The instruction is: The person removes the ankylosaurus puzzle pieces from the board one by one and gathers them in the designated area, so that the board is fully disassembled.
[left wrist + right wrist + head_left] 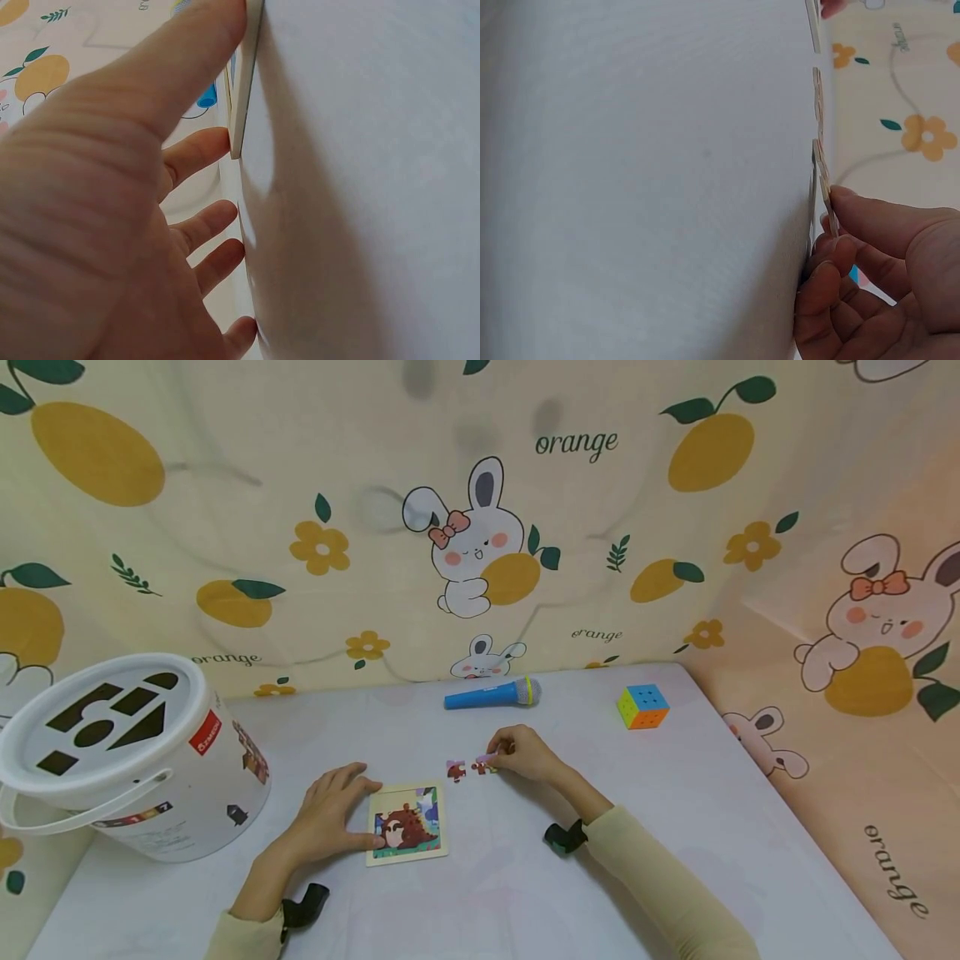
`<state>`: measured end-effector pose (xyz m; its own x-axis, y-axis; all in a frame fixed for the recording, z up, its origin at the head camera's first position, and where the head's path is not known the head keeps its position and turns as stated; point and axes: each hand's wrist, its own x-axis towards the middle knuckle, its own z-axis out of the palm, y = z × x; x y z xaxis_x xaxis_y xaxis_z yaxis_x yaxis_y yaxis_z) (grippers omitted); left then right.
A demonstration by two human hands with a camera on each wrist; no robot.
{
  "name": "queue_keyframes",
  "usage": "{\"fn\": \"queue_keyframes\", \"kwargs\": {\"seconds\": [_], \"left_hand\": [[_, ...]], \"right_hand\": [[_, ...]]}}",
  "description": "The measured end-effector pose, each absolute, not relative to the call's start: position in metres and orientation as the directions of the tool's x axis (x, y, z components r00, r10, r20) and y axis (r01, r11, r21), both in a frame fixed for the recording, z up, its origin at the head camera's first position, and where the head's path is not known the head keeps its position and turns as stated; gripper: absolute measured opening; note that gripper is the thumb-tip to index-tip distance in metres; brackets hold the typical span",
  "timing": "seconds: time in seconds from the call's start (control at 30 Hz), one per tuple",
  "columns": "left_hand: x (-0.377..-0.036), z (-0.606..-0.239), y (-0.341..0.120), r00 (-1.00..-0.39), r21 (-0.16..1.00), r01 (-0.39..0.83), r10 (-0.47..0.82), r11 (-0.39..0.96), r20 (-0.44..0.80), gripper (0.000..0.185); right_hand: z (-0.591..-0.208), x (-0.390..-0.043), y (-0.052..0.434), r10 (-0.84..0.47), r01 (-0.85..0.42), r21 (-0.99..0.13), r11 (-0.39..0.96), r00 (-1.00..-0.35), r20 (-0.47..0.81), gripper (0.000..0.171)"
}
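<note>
Two hands at a small picture puzzle on a white table.

The left hand (333, 814) lay flat with fingers straight and spread, its thumb pressed on the near left edge of the puzzle board (407, 822), apparently to keep the board from sliding; it gripped nothing. Just beyond the board's far right corner, the right hand (525, 753) had its fingers curled, thumb and fingertips pinching a loose puzzle piece (485, 765) that was tilted up off the table (675, 827), judging by the right wrist view. A second loose piece (455, 769) lay flat between that hand and the board. Farther behind the board lay a toy microphone (491, 694) and a colour cube (643, 706); a white bucket (127, 752) stood well to the board's left.
</note>
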<state>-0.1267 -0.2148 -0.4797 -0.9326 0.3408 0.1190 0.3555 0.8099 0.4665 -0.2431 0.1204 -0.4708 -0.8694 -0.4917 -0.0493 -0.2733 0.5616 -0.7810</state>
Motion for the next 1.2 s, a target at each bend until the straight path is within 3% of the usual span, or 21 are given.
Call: {"fn": "queue_keyframes", "kwargs": {"seconds": [0.43, 1.2], "left_hand": [[-0.1269, -0.4786, -0.2144, -0.932, 0.466, 0.355, 0.345, 0.81, 0.11, 0.076], [-0.1277, -0.4819, -0.2164, -0.932, 0.48, 0.353, 0.345, 0.803, 0.108, 0.077]], "right_hand": [[-0.473, -0.2434, 0.1217, -0.511, -0.321, -0.779, 0.538, -0.859, 0.0, 0.007], [-0.4687, -0.2419, 0.1217, -0.491, -0.277, -0.805, 0.525, -0.871, -0.021, 0.006]]}}
